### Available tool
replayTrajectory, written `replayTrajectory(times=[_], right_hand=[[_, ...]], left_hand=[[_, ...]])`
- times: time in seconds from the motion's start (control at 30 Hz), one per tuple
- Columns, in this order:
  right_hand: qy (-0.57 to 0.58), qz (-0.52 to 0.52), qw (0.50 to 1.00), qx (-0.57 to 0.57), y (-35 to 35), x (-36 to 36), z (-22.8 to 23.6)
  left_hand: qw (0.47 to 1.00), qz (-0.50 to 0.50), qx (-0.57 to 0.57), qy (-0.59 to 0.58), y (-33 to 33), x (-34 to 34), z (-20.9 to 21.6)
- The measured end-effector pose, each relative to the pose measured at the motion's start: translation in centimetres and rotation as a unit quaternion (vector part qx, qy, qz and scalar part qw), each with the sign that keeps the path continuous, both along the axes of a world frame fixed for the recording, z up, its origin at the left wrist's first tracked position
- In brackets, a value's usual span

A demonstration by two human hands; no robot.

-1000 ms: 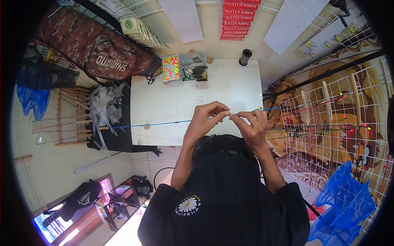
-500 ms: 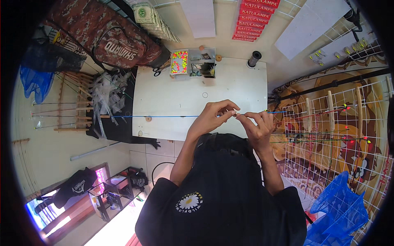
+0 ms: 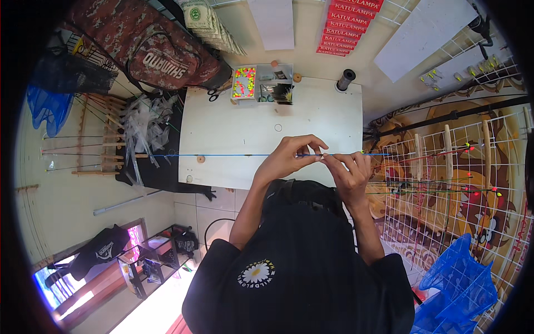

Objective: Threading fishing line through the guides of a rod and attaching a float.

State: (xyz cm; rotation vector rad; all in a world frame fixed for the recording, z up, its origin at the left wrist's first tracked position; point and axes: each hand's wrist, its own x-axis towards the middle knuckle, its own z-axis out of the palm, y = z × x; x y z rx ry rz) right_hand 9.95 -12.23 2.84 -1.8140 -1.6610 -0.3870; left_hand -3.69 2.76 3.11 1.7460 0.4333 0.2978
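Quite slender, straight blue rod (image 3: 228, 155), left fingers (image 3: 312, 140), right fingers (image 3: 335, 165), both pinching it

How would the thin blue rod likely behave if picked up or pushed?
The thin blue rod is probably fairly stiff rather than floppy, since it runs nearly straight beyond the left hand. Being slender, it looks light and might snap if bent sharply.

White lettering (image 3: 164, 65) on camouflage bag (image 3: 147, 42), on red packets (image 3: 346, 28), on black shirt (image 3: 317, 261)

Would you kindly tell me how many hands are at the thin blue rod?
2: the left hand and, close beside it, the right hand, both with fingertips at the thin blue rod; no others show.
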Motion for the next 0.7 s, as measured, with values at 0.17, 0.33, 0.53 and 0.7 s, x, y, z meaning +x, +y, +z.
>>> replayTrajectory(times=[0.17, 0.33, 0.53, 0.7], right_hand=[[0.0, 0.003, 1.0, 0.005, 0.0, 0.1, 0.1], [0.001, 0.002, 1.0, 0.0, 0.0, 0.0, 0.2], [0.005, 0.009, 1.0, 0.009, 0.1, 0.2, 0.3], [0.008, 0.01, 1.0, 0.006, 0.1, 0.3, 0.4]], left_hand=[[1.0, 0.003, 0.001, -0.006, 0.1, -0.1, -0.1], [1.0, 0.01, 0.004, -0.018, 0.3, -0.2, -1.0], [0.999, 0.035, 0.021, -0.023, 0.1, -0.1, -0.5], [0.999, 0.034, 0.016, -0.018, 0.1, -0.1, -0.9]])
